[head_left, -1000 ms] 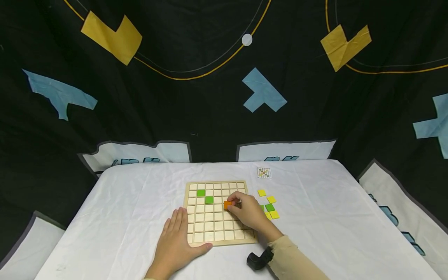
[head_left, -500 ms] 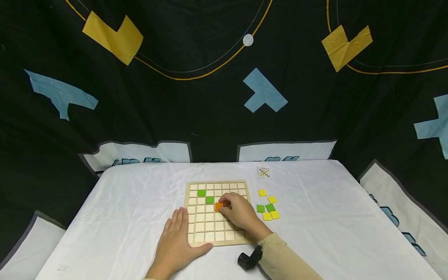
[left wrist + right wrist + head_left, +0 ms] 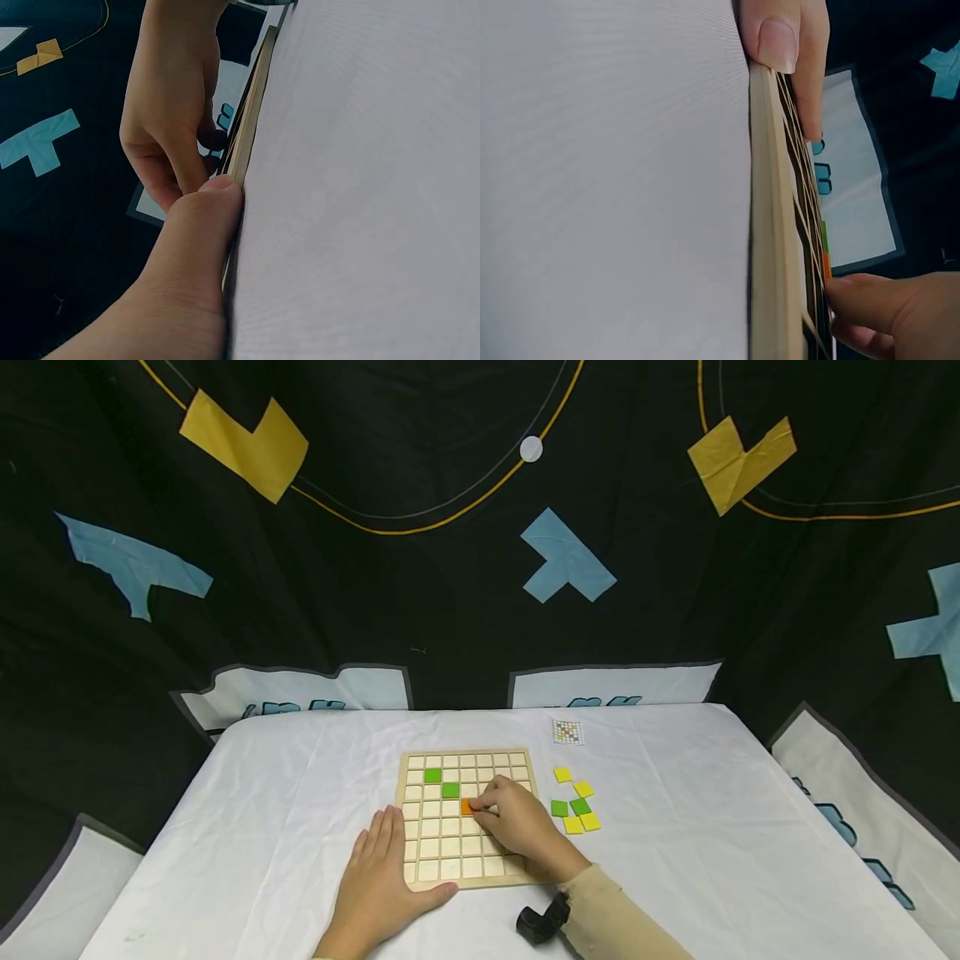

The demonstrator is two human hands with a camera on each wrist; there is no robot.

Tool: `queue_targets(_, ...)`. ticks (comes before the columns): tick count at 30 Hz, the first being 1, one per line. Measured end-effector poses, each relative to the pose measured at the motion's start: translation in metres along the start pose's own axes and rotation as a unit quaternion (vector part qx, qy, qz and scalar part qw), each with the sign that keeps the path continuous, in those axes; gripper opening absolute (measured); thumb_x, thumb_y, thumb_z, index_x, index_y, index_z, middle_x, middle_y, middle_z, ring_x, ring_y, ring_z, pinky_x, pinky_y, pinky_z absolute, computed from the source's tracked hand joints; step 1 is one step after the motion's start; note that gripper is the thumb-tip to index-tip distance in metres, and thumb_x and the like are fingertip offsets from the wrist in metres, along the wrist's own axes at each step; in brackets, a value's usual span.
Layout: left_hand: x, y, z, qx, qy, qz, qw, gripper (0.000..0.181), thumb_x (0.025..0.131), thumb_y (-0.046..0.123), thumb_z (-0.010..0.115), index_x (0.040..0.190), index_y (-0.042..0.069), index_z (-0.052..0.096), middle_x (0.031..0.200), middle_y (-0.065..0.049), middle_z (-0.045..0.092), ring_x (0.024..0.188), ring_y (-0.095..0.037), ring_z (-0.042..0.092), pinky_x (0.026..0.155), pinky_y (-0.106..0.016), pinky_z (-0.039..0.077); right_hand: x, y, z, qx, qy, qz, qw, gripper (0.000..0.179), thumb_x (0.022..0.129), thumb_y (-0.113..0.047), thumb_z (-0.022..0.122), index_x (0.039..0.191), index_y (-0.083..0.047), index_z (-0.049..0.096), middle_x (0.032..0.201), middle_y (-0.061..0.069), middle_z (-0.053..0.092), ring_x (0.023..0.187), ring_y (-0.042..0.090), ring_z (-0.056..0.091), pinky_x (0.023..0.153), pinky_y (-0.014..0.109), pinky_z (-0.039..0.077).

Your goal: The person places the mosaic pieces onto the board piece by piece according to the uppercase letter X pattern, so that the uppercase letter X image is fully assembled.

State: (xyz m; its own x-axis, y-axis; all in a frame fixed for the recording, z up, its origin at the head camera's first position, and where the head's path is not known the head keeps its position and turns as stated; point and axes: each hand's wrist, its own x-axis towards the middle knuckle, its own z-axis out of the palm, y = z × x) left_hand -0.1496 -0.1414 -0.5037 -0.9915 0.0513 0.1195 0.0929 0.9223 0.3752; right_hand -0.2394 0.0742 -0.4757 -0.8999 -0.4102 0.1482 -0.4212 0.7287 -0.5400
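A pale wooden grid board (image 3: 438, 870) lies on the white table. Two green tiles, one farther back (image 3: 432, 775) and one nearer (image 3: 451, 790), sit in its cells on a diagonal. An orange tile (image 3: 467, 807) lies at the cell diagonally below them. My right hand (image 3: 517, 820) has curled thumb and index fingertips at this tile's right side; the thumb also meets the orange tile (image 3: 826, 265) in the right wrist view. My left hand (image 3: 378, 881) rests with straight fingers along the board's left edge, its thumb (image 3: 217, 187) on the front edge. The right hand covers several cells.
Right of the board lie loose yellow tiles (image 3: 584, 789) and two loose green tiles (image 3: 559, 808). A small printed grid card (image 3: 567, 732) sits behind them. A black device (image 3: 542, 920) is at the right wrist. Dark patterned cloth (image 3: 450, 610) hangs behind the table.
My right hand has carried the orange tile leftward across the board to the cell diagonal from the green tiles, then lowered slightly. The left hand stays in place.
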Motion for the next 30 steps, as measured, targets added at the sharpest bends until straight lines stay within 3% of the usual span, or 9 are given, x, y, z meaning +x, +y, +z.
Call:
queue_targets(8,0.0,0.0,0.0,-0.004,0.0,-0.002,1.0,0.139,0.065,0.094,0.052,0.155,-0.007,0.02,0.164,-0.022,0.018,0.153,-0.039,0.018,0.123,-0.056,0.017,-0.014,0.014,-0.019,0.01,0.007,-0.005,0.9999,0.025,0.092,-0.025,0.072,0.116,-0.019,0.073,0.094,-0.008,0.062,0.075,0.005,0.051,0.065,0.021,0.045)
queue_targets(13,0.0,0.0,0.0,-0.006,-0.001,-0.003,1.0,0.14,0.064,0.094,0.053,0.155,-0.007,0.019,0.164,-0.021,0.017,0.153,-0.039,0.017,0.123,-0.055,0.016,-0.023,0.032,-0.036,-0.002,0.031,0.022,0.9993,0.029,0.09,-0.024,0.074,0.118,-0.016,0.071,0.092,-0.008,0.061,0.07,0.006,0.048,0.06,0.021,0.042)
queue_targets(22,-0.001,0.001,0.0,-0.011,-0.007,-0.005,0.9999,0.14,0.064,0.094,0.053,0.155,-0.006,0.018,0.165,-0.02,0.015,0.154,-0.038,0.016,0.124,-0.054,0.015,-0.039,0.068,-0.057,-0.04,0.04,0.102,0.9932,0.036,0.086,-0.024,0.078,0.119,-0.013,0.071,0.088,-0.005,0.06,0.077,0.011,0.051,0.071,0.03,0.045)
queue_targets(30,-0.001,0.0,0.0,-0.004,0.001,0.0,1.0,0.139,0.064,0.094,0.053,0.155,-0.006,0.019,0.164,-0.021,0.017,0.153,-0.038,0.017,0.123,-0.055,0.016,-0.047,0.079,-0.061,-0.048,0.035,0.122,0.9908,0.027,0.085,-0.024,0.078,0.109,-0.012,0.074,0.1,-0.002,0.065,0.089,0.012,0.058,0.08,0.037,0.052)
